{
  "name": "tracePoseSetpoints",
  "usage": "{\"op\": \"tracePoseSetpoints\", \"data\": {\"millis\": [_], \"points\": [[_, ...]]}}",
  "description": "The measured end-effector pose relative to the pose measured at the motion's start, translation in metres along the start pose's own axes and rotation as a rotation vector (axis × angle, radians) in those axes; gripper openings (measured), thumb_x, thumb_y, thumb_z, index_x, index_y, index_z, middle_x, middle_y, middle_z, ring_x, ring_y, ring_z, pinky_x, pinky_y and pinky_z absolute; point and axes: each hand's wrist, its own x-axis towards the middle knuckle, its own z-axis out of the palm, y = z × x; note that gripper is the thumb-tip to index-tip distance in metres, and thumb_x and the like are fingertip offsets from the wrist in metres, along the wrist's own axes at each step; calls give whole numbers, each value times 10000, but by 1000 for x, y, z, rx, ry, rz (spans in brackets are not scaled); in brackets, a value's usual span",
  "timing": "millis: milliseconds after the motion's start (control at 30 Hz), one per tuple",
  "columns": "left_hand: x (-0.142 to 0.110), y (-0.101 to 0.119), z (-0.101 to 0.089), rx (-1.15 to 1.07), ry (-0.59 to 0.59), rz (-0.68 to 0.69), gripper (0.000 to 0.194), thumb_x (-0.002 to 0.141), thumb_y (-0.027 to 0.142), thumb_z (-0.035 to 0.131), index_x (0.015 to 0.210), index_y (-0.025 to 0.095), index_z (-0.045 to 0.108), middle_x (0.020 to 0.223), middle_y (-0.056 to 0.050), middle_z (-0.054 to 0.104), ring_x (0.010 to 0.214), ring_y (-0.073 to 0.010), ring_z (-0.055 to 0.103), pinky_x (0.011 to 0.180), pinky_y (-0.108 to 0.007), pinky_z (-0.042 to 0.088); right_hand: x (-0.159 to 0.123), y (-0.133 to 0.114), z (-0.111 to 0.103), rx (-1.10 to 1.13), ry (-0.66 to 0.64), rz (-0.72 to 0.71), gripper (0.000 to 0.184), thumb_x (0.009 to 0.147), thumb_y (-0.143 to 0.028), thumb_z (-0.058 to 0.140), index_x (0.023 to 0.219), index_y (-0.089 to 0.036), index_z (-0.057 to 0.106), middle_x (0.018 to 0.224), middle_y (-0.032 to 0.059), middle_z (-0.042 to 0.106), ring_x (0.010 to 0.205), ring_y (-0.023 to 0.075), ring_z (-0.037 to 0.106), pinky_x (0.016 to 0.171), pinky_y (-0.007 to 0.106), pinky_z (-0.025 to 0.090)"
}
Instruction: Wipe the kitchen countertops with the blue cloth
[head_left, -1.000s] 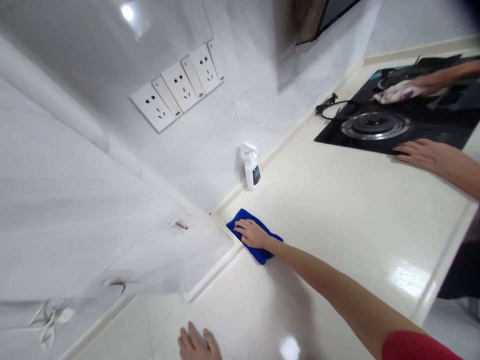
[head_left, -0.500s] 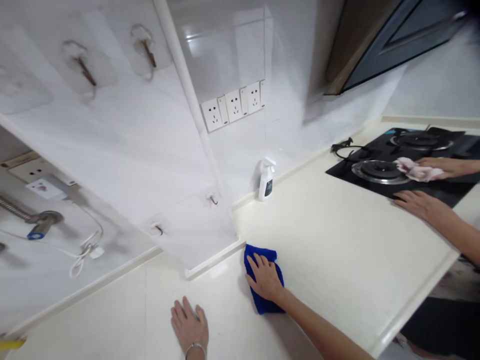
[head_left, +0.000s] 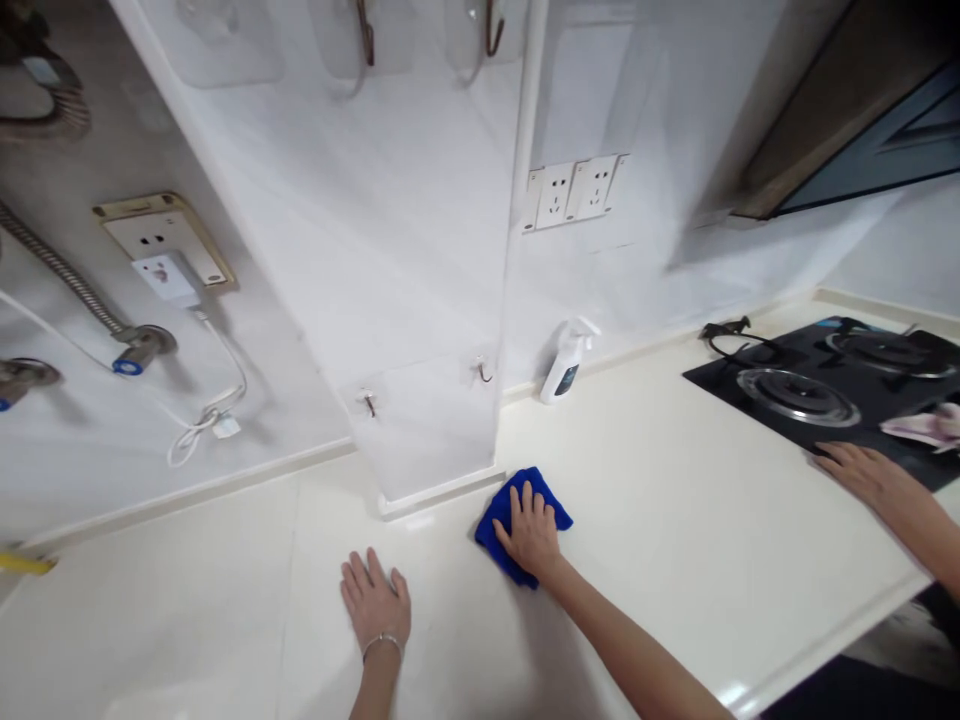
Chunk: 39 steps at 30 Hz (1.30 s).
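Observation:
A blue cloth (head_left: 501, 545) lies on the white countertop (head_left: 660, 520) near the foot of the wall column. My right hand (head_left: 529, 528) presses down on it from above, its fingers apart and a couple of them curled into the fabric. To the left of the cloth, my left hand (head_left: 377, 603) rests palm down on the bare counter with fingers spread. A bracelet (head_left: 383, 643) circles that wrist. Behind the cloth, against the wall, stands a white spray bottle (head_left: 564, 366) with a dark label.
At the right is a black gas stove (head_left: 795, 395). A co-worker's hand (head_left: 870, 475) lies at its front edge, and a pale cloth (head_left: 930, 428) is on it. The column (head_left: 420, 300) juts out over the counter. Pipe valves (head_left: 142, 348) and a plugged-in charger (head_left: 169, 278) are on the left wall.
The view has swung left. Under my right hand the blue cloth has turned and shifted along the column's foot. The co-worker's pale cloth has moved away from the near burner towards the right.

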Motion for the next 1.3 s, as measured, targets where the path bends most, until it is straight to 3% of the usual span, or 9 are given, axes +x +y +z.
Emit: {"op": "tracePoseSetpoints", "data": {"millis": [133, 300, 433, 567, 733, 833, 1100, 1200, 1300], "points": [[-2, 1, 2, -2, 3, 5, 606, 931, 360, 344, 1426, 31, 463, 1547, -283, 393, 1521, -386, 195, 1210, -606, 254, 19, -44, -3, -24, 1, 95, 736, 943, -406, 317, 1421, 152, 368, 1395, 427, 434, 1232, 480, 494, 966, 599, 391], [-5, 1, 5, -23, -15, -1, 586, 931, 328, 364, 1434, 40, 454, 1559, -268, 384, 1534, -376, 152, 1214, -616, 242, 10, -98, 14, 11, 1, -8, 704, 945, -377, 274, 1459, 95, 360, 1364, 382, 504, 1264, 467, 486, 954, 613, 416], [-7, 1, 4, -19, -39, -6, 573, 934, 295, 373, 1437, 31, 448, 1567, -276, 363, 1534, -383, 143, 1224, -608, 225, 2, -139, 21, -26, -50, -103, 676, 948, -344, 293, 1421, 128, 395, 1344, 388, 518, 1325, 460, 433, 955, 586, 427], [-10, 1, 5, -31, -71, -18, 570, 935, 259, 360, 1455, 37, 420, 1586, -266, 334, 1539, -378, 115, 1232, -609, 207, -4, -158, 19, -48, -59, -180, 658, 939, -333, 329, 1391, 133, 431, 1293, 382, 559, 1312, 454, 445, 935, 576, 448], [-11, -4, 8, -75, -97, -55, 579, 920, 236, 364, 1481, 97, 393, 1622, -218, 290, 1548, -346, 99, 1240, -614, 195, -18, -173, 17, 40, -146, -492, 663, 935, -343, 364, 1448, 77, 385, 1447, 362, 431, 1310, 402, 465, 1007, 523, 440], [-9, -6, 4, -118, -103, -59, 565, 934, 266, 344, 1477, 127, 413, 1609, -191, 339, 1546, -331, 132, 1237, -606, 218, -19, -182, 10, 64, -191, -541, 655, 930, -338, 388, 1453, 57, 389, 1458, 354, 424, 1348, 406, 428, 1019, 524, 438], [-1, -6, -12, -145, -138, 3, 440, 910, 407, 437, 1180, 155, 676, 1522, -147, 496, 1489, -364, 303, 1220, -633, 233, -38, -164, 4, 104, -161, -479, 693, 935, -402, 423, 1520, -43, 325, 1546, 294, 338, 1346, 418, 434, 1039, 579, 421], [0, -4, -15, -134, -155, 26, 347, 902, 377, 453, 987, 162, 713, 1524, -140, 494, 1496, -368, 288, 1224, -634, 216, -51, -135, 7, 148, -138, -434, 679, 939, -486, 430, 1525, -150, 361, 1557, 210, 377, 1341, 403, 441, 1026, 557, 444], [2, -1, -19, -162, -186, 31, 369, 929, 394, 410, 946, 166, 699, 1510, -143, 510, 1487, -345, 317, 1232, -638, 191, -59, -92, 2, 149, -136, -349, 599, 962, -509, 390, 1486, -223, 441, 1537, 128, 441, 1283, 367, 494, 957, 494, 496]]}}
